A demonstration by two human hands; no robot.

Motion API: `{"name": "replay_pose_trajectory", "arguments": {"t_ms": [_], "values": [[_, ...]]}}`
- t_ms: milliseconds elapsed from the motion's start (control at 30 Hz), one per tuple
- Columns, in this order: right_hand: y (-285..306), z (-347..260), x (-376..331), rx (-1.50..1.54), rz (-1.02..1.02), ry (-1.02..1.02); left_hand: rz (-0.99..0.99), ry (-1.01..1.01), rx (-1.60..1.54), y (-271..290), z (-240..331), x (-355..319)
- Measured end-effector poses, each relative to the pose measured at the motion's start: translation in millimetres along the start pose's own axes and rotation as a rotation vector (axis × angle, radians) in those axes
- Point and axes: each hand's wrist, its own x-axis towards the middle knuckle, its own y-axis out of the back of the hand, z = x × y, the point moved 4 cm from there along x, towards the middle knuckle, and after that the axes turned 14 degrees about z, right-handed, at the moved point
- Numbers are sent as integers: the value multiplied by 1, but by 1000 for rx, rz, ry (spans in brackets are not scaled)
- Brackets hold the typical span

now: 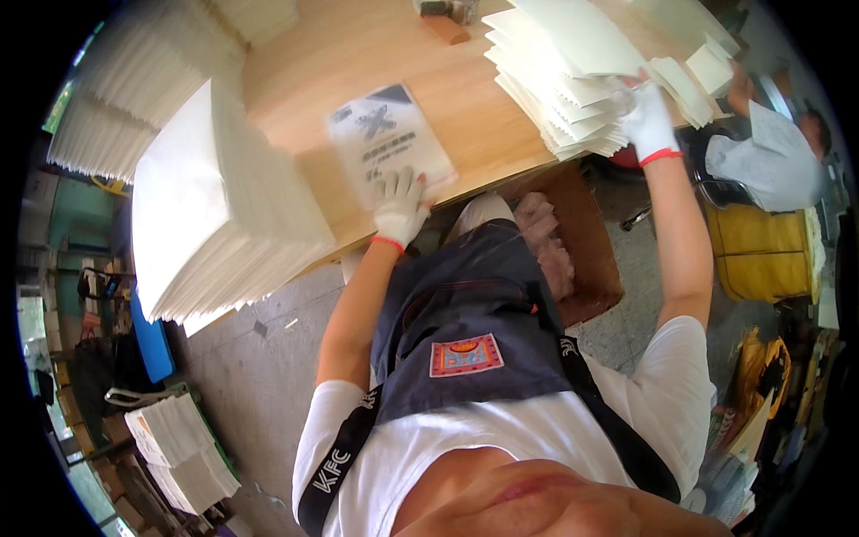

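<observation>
A flat white packet point(394, 134) with dark printing and a dark top corner lies on the wooden table near its front edge; it looks like a plastic sleeve. My left hand point(400, 208), in a white glove with a red cuff, rests on the packet's lower end with its fingers apart. To the right stands a fanned stack of cream folded sheets point(564, 85). My right hand point(646, 118), gloved the same way, closes on the right edge of a sheet at the upper part of this stack. Its fingertips are partly hidden and slightly blurred.
Tall piles of white folded sheets point(210, 215) fill the table's left side. An orange-brown block point(444, 29) lies at the back. Smaller paper pieces point(684, 89) sit at the right. Below the table is a cardboard box point(586, 242) with pinkish plastic; another person point(765, 157) is at far right.
</observation>
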Motion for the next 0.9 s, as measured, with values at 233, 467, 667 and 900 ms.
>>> {"name": "replay_pose_trajectory", "arguments": {"t_ms": [233,467,667,900], "values": [[16,-48,63,-151,26,50,-316,346,-275,-9,-18,48],[16,-11,-3,-155,-68,145,-286,294,187,21,-51,28],[22,102,-120,-288,-507,-393,-287,387,16,26,-65,29],[87,207,-130,-79,-146,-585,-53,458,9,31,-69,14]]}}
